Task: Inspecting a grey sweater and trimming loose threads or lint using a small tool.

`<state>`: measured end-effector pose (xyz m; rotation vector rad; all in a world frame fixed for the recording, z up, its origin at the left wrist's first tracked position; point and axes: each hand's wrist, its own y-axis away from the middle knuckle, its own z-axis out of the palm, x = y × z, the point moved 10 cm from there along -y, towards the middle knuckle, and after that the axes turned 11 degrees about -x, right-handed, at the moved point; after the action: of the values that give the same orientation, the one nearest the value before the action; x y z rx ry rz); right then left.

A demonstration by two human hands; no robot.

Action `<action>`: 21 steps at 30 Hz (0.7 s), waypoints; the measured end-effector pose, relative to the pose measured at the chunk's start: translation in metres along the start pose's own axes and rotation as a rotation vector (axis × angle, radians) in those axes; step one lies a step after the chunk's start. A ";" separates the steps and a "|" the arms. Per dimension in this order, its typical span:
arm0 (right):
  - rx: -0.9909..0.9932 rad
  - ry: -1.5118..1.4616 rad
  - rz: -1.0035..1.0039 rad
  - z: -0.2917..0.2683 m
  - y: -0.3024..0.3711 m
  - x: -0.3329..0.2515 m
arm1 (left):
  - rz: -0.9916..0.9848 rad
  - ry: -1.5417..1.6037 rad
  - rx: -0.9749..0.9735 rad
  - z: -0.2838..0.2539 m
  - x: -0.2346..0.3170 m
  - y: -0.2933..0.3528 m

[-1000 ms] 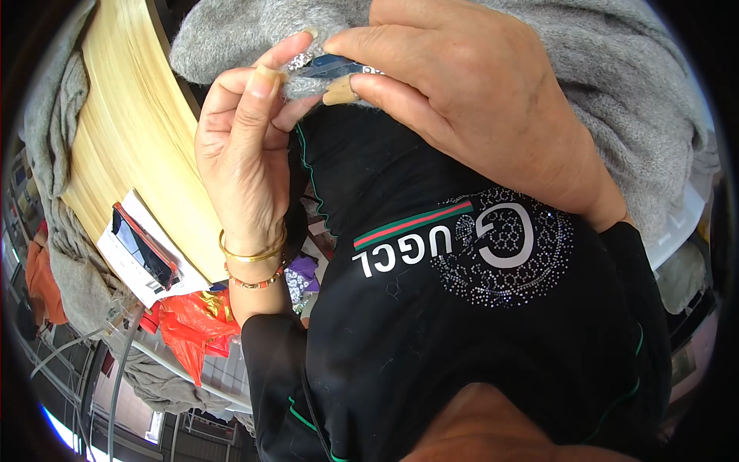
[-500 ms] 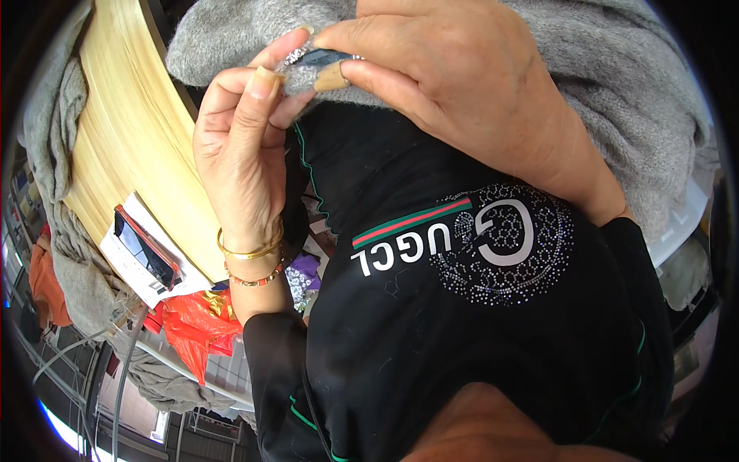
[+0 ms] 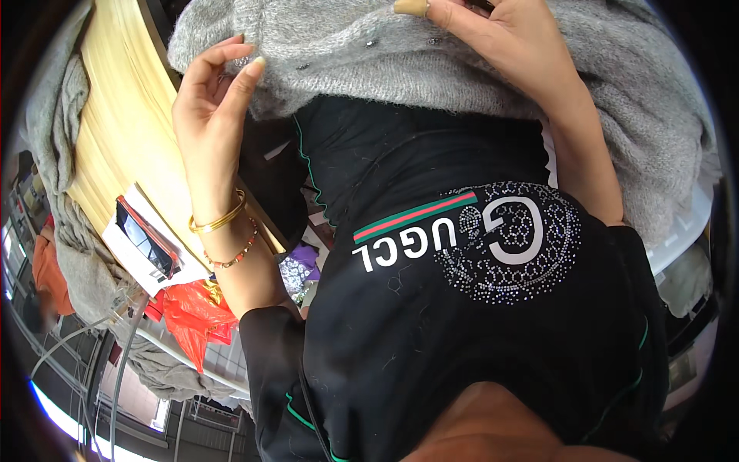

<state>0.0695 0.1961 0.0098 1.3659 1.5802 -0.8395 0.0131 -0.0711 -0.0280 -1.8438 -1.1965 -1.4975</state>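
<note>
A fuzzy grey knitted garment (image 3: 339,77) lies across my lap, and its band carries several small dark, sparkly buttons (image 3: 372,43). At the band's left end, my left hand (image 3: 206,100) pinches the knit between thumb and fingers, beside a small glittering spot. My right hand (image 3: 523,50) is over the garment further right, at the top edge of the picture. One of its digits wears a tan cover (image 3: 412,8). A bit of something dark shows within its curled fingers, too cut off to name.
A pale wooden board (image 3: 115,100) stands along the left. On it rest white papers and a phone with a red edge (image 3: 146,239). Below are a red plastic bag (image 3: 196,308) and a white basket rim. More grey knitwear (image 3: 616,123) is heaped at the right.
My hands have moved apart: the right one went right and up with the dark tool, the left slightly left. The button band between them now shows.
</note>
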 end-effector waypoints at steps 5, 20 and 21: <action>-0.027 -0.025 0.119 0.000 0.000 0.031 | 0.148 -0.517 -0.086 0.019 0.027 -0.001; -0.018 -0.295 0.104 -0.010 -0.004 0.073 | 0.086 -0.711 -0.148 0.048 0.040 -0.014; -0.012 -0.292 0.097 -0.010 -0.004 0.073 | 0.094 -0.747 -0.123 0.051 0.040 -0.012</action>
<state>0.0619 0.2341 -0.0525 1.2374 1.2829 -0.9224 0.0303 -0.0111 -0.0065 -2.6192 -1.3078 -0.8466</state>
